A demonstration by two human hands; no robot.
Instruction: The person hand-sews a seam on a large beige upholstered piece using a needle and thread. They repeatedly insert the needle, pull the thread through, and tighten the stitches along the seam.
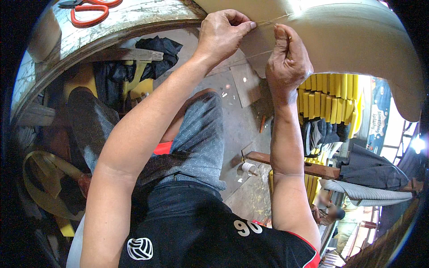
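Both hands work at the edge of a large tan sheet (pixel 348 31) lying over the worktop (pixel 116 22). The left hand (pixel 223 33) pinches a thin thread (pixel 268 20) closed; the right hand (pixel 288 60), fingers curled shut, grips the same thread. Orange scissors (pixel 89 11) lie well apart.

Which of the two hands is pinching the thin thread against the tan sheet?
The left hand: its fingers pinch the thin pale thread on the tan curved sheet. The right hand is loosely closed just below that thread.

Head view, steeply downward (close, fisheye)
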